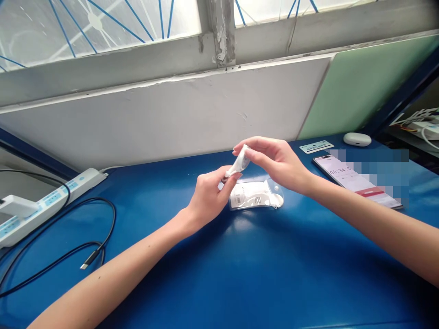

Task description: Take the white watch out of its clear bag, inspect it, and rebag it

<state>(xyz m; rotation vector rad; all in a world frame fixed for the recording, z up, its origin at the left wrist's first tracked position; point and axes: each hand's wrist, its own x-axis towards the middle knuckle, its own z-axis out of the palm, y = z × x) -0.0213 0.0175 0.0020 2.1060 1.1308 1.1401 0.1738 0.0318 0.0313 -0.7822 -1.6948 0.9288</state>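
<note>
Between my two hands, above the middle of the table, is a small white wrapper-like piece (239,163) with grey marks on it. My left hand (211,196) pinches its lower end, where a small dark bit shows at the fingertips. The fingers and thumb of my right hand (279,162) close on its upper end. Just below them on the table lies a clear plastic pouch (252,194) holding a white printed card with a barcode. A white round piece (277,200) is at the pouch's right end. The exact kind of the held piece is too small to tell.
To the right on the blue table (240,274) lie a phone (350,176) showing a timer, a printed card (316,146) and a white earbud case (357,139). At the left are a white power strip (51,196) and a looped black cable (89,259). A wall panel (171,119) borders the back.
</note>
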